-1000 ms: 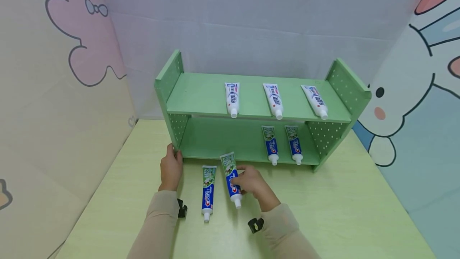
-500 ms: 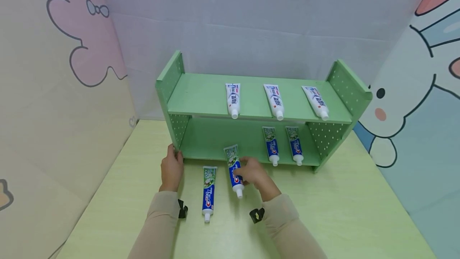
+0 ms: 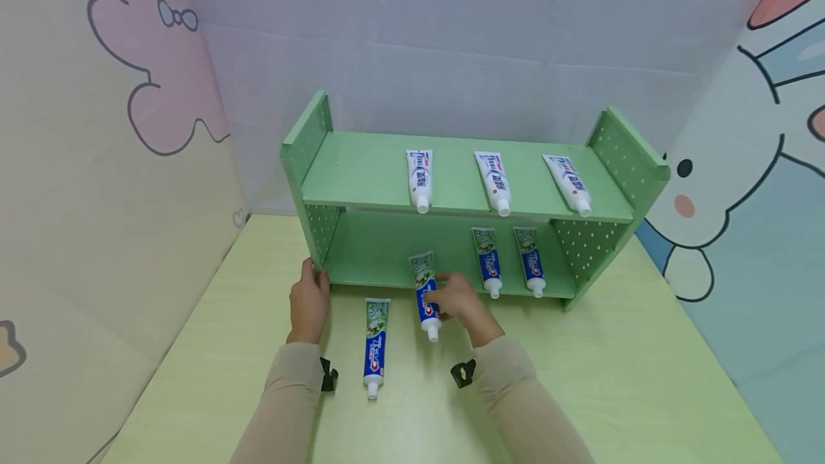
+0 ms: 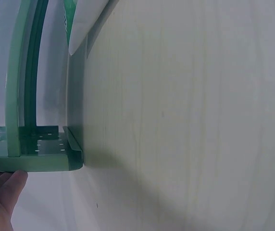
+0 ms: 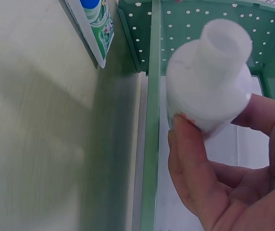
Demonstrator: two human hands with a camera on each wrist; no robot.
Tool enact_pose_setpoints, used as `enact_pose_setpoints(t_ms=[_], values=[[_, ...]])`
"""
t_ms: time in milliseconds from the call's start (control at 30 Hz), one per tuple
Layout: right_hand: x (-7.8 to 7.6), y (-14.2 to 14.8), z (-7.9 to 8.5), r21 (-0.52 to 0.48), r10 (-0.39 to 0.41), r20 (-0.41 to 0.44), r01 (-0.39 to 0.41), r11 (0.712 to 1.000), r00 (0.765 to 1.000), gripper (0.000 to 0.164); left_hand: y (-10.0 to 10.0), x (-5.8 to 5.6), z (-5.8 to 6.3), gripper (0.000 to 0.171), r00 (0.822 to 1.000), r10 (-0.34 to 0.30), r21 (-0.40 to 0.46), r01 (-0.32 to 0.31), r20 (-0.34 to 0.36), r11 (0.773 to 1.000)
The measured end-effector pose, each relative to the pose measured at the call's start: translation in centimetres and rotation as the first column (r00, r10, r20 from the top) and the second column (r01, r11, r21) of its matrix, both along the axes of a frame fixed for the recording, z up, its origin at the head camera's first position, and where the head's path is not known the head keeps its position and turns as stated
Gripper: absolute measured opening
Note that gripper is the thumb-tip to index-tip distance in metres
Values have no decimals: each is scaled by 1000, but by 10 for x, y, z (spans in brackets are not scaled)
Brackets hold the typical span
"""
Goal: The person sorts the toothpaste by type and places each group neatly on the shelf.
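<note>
My right hand [image 3: 461, 301] pinches a green-and-blue toothpaste tube [image 3: 423, 276] between thumb and fingers, its white cap toward me. The tube's far end overlaps the front edge of the lower board of a green two-tier shelf [image 3: 370, 245]. In the right wrist view, the white cap [image 5: 224, 43] points at the camera. My left hand [image 3: 308, 306] grips the front edge of the shelf's left side panel [image 4: 41, 162]; part of that hand lies outside the left wrist view. Between my forearms, another such toothpaste tube [image 3: 375, 342] lies on the table.
On the shelf's upper board lie three white toothpaste tubes [image 3: 494, 181], caps forward. Two green-and-blue tubes [image 3: 488, 260] rest at the right of the lower board. The light wooden table [image 3: 631, 371] extends around the shelf, with cartoon-printed walls [image 3: 728, 185] beside it.
My right hand has carried its toothpaste tube forward and slightly right, from in front of the shelf to over the lower board's front edge. My left hand stays at the side panel.
</note>
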State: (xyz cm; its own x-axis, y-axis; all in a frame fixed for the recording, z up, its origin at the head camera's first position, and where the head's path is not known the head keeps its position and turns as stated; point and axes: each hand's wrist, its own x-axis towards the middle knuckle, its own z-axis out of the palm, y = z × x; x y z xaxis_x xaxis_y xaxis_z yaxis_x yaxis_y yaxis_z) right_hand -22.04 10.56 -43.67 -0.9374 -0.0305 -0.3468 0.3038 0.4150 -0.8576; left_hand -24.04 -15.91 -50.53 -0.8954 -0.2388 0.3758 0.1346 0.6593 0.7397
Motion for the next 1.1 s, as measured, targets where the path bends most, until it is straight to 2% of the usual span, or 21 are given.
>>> enact_pose_setpoints(t_ms=[367,633,900,1100], values=[[-17,2,4,43,-32,-1,32,999,999,57,-1,0,-2,31,1000,5,7,-5,-1,1000],[-28,4,6,121,-24,-31,28,992,999,57,0,-1,-1,31,1000,-2,-1,2,-13,1000],[-40,4,4,132,-41,-76,51,990,996,59,-1,0,0,31,1000,-1,3,1,-10,1000],[-50,4,5,110,-70,-65,77,991,995,59,0,0,-1,31,1000,-9,8,8,5,1000]])
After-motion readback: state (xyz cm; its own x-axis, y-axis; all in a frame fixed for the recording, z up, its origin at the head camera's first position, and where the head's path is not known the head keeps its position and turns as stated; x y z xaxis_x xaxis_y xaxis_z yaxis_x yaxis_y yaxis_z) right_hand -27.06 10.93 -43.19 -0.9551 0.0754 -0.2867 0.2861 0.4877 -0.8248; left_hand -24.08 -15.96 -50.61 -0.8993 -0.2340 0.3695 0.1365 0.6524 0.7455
